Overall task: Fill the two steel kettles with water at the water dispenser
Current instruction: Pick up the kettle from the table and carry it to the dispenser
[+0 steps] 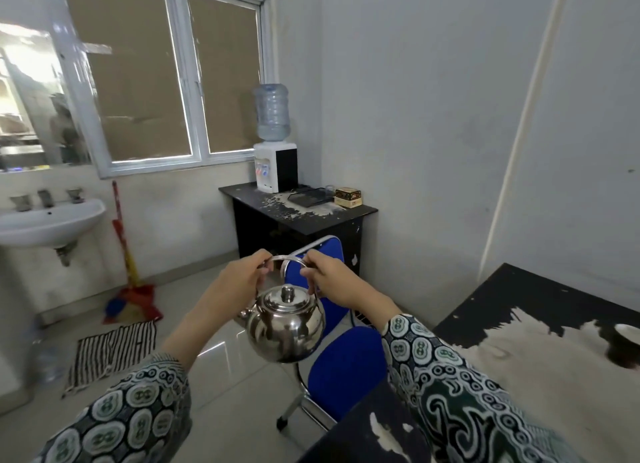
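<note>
Item one: a steel kettle [285,326], lid on, hung in mid-air before us above a blue chair [341,365]. We gripped its arched wire handle from both sides; our left hand [242,279] curled its fingers round the left end and our right hand [329,277] pinched the right end. The spout pointed to the left. We saw only this one kettle.

Item two: a water dispenser [275,166] with a clear bottle [272,113] on top stood on a dark, peeling surface [301,217] in the far corner, well apart from the kettle. A small box [349,196] lay on the same surface.

Item three: a white washbasin [48,225] hung on the left wall, with a broom [130,279] leaning near it and a striped cloth [110,352] on the floor.
</note>
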### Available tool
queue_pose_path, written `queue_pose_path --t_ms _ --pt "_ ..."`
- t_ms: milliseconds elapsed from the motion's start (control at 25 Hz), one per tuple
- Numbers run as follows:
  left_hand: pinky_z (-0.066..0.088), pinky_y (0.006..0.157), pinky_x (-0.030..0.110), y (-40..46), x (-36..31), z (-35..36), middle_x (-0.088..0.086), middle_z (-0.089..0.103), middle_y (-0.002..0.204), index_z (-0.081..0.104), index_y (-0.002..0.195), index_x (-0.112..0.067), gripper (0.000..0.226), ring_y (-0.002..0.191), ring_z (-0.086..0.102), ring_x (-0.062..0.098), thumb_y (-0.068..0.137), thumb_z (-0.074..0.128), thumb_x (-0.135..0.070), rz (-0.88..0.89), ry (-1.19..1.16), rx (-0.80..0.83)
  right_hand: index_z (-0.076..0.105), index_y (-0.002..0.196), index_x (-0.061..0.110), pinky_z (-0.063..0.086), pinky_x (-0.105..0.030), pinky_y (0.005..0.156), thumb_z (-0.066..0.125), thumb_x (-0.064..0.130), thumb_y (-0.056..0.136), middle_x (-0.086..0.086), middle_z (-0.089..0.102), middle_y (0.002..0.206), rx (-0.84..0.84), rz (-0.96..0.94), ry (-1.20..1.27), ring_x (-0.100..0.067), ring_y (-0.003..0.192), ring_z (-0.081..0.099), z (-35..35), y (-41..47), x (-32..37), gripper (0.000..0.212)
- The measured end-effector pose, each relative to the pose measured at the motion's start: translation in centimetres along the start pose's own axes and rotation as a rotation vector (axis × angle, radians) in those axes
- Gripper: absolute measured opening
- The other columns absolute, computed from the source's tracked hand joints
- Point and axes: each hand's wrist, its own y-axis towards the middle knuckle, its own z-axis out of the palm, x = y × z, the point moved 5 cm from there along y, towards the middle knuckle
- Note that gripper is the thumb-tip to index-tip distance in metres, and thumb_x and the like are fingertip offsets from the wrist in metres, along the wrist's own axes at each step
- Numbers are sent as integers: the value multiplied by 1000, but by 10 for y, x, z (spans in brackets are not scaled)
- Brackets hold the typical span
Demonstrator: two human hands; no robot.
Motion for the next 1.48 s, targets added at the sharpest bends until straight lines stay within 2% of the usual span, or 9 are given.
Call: queue_pose_path --t_ms 120,240,360,560,800,1080,1240,1360,1480 --pt "45 58 27 34 53 -14 -1 56 60 45 73 -36 33 54 52 11 90 45 -8 27 -32 28 45 95 6 52 -46 80 38 20 97 -4 53 78 -15 0 7 -10 68 55 19 55 2 16" --pt "49 61 33 77 101 -27 2 59 62 47 77 -34 27 57 55 15 91 46 -11 52 -56 73 47 100 4 51 -46 79 39 20 97 -4 53 78 -66 33 -1 -8 66 54 31 115 5 18" --pt "49 61 36 120 144 -37 3 58 63 48 77 -35 30 59 53 16 93 43 -9 71 -101 126 48 99 4 50 -44 77 39 18 97 -6 54 78 -106 82 15 -11 67 54 41 173 4 17" --pt "43 55 23 189 217 -41 -2 56 62 48 76 -39 32 57 52 9 94 43 -13 62 -99 150 49 99 3 50 -44 78 41 18 96 -6 56 76 -119 136 -8 -20 75 57 57 271 -14 18" --pt "36 55 21 281 304 -32 -4 55 65 49 84 -32 22 60 52 9 94 42 -14 22 -93 191 49 92 11 53 -40 77 42 18 96 0 56 77 -118 144 -19 -12 70 58 72 395 -53 11" --pt "40 56 21 435 412 -28 -6 54 65 47 78 -38 30 60 51 8 94 42 -13 31 -125 170 47 81 24 54 -38 76 43 18 96 -7 58 82 -75 117 -24 -18 78 60 57 578 -100 16" --pt "36 55 19 528 465 -23 -8 52 66 48 80 -35 29 60 49 4 94 41 -10 11 -134 160 49 84 19 53 -40 76 44 16 95 -9 59 83 -81 115 -30 -25 81 60 42 683 -131 12" --pt "37 55 22 599 516 -12 -6 52 66 51 84 -30 24 60 48 6 94 41 -10 -12 -137 148 48 84 16 49 -32 69 44 16 95 -4 59 77 -86 99 -47 -19 76 60 38 764 -160 12" --pt "36 53 18 669 563 4 -7 53 67 52 86 -27 21 60 49 4 94 42 -11 13 -95 168 47 83 13 46 -21 63 44 15 95 2 56 75 -92 99 -49 -10 70 58 36 839 -194 12"
